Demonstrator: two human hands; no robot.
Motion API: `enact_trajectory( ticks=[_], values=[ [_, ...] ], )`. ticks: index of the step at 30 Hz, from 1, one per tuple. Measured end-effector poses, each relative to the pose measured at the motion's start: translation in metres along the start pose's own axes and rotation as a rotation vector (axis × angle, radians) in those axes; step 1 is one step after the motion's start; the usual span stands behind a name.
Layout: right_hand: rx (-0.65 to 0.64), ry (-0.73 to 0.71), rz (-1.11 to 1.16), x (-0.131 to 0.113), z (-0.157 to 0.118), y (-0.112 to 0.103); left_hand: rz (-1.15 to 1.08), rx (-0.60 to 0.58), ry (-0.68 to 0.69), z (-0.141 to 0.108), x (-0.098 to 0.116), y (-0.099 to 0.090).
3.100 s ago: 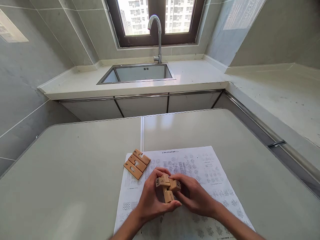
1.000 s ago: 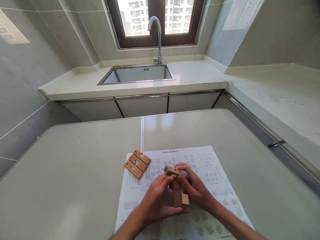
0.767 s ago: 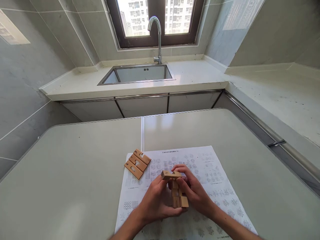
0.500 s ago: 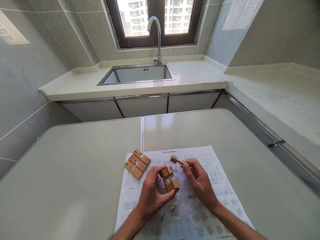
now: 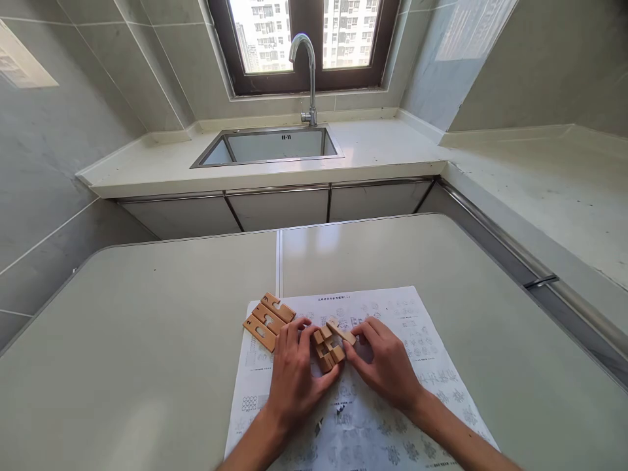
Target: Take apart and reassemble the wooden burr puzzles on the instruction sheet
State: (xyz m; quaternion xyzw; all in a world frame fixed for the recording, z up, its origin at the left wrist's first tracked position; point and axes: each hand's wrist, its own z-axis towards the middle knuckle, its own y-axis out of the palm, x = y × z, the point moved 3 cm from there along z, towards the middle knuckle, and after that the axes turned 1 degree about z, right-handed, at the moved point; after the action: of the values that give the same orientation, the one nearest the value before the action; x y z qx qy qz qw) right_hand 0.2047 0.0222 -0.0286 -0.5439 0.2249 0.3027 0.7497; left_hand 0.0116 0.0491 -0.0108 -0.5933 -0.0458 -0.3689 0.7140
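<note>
My left hand point(image 5: 294, 373) is closed around a cluster of interlocking wooden puzzle blocks point(image 5: 328, 353), with its thumb along the near side and fingers along the far side. Between the fingertips of my right hand point(image 5: 385, 360) is a single notched wooden puzzle piece point(image 5: 343, 332), tilted beside the cluster's upper right; whether the two touch I cannot tell. Both hands are over a printed sheet point(image 5: 407, 320) covered in small diagrams. Flat wooden pieces point(image 5: 267, 320) with numbers and cut-outs lie side by side at the sheet's far left corner, just beyond my left hand.
The sheet lies on a pale table point(image 5: 186, 314) with a seam point(image 5: 279, 265) down its middle. Beyond its far edge stands a counter point(image 5: 383, 147) with a sink point(image 5: 269, 159) and a tall faucet point(image 5: 313, 78) under a window. Another counter runs along the right.
My right hand has brought its wooden piece left and down against or close to the cluster. My left hand has lowered and turned the cluster slightly.
</note>
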Motion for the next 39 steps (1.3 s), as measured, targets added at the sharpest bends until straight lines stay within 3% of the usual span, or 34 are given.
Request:
enact_trajectory(
  ticks=[5,16,31,39],
  values=[
    [-0.034,-0.079,-0.051,-0.001,0.000,0.003,0.024,0.014,0.015,0.000,0.000,0.001],
    [-0.232,-0.258,0.108,-0.015,-0.003,0.003,0.088,-0.005,0.115,-0.001,0.005,-0.002],
    [-0.237,-0.212,0.144,-0.012,-0.001,0.003,0.273,0.180,0.202,0.007,0.002,-0.016],
    [-0.225,-0.223,0.131,-0.013,-0.001,0.003,0.261,0.163,0.185,0.004,0.003,-0.017]
  ],
)
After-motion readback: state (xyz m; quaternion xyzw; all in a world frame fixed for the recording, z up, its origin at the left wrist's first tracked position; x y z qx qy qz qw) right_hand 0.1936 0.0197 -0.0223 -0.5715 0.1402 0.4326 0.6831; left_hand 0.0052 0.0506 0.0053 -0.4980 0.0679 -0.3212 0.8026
